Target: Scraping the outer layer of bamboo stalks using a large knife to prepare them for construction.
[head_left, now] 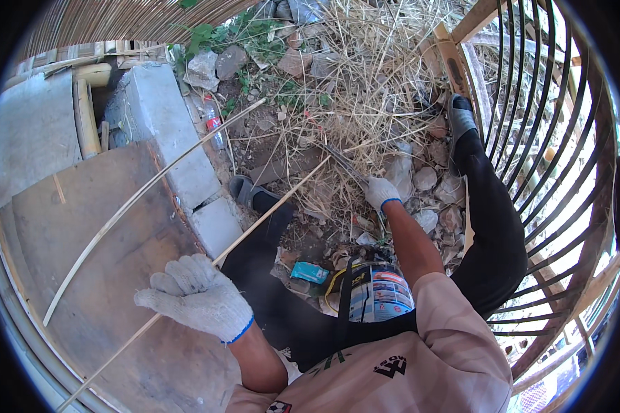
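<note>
Bamboo strip [272, 210] and narrow metal hand tool [346, 164], in two gloved hands.
Left hand [198, 296]: white knit glove, blue cuff; fingers folded about the strip, which slants across the left thigh, far end at the tool, contact not discernible. Right hand [381, 193]: matching glove, closed on the tool's near end, above straw-littered ground. Also: second, curved strip [151, 180] across plywood board [83, 234] and concrete block [162, 124]; blue packet [310, 272] beside labelled tub [387, 296].
</note>
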Demonstrator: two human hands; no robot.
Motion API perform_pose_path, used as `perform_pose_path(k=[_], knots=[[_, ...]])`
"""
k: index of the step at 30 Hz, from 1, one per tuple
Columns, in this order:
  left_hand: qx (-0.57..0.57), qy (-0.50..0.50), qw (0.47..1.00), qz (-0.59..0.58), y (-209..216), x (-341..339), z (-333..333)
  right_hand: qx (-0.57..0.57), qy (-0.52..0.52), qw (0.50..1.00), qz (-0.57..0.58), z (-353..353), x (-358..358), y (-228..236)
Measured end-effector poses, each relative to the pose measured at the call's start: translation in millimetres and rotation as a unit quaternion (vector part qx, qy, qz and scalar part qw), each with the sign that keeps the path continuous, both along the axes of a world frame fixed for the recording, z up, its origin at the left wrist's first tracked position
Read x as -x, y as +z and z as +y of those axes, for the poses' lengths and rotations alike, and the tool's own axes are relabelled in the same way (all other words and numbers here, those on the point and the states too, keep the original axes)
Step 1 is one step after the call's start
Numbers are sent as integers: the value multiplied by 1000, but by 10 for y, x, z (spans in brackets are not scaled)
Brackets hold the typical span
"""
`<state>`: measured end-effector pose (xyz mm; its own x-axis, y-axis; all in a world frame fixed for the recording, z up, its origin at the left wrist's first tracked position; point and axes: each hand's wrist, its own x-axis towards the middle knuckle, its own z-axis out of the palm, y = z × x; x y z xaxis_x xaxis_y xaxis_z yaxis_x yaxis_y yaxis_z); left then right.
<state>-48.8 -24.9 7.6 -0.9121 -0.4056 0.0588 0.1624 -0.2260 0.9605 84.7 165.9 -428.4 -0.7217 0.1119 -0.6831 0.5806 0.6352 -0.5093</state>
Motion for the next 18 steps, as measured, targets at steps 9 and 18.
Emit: perform_pose_path(k=[9, 18], knots=[[-28, -71, 997, 29, -65, -36, -17, 37, 27, 996, -71, 195, -55, 330], [-4, -100, 993, 65, -90, -252, 255, 108, 4, 993, 51, -58, 307, 1825]])
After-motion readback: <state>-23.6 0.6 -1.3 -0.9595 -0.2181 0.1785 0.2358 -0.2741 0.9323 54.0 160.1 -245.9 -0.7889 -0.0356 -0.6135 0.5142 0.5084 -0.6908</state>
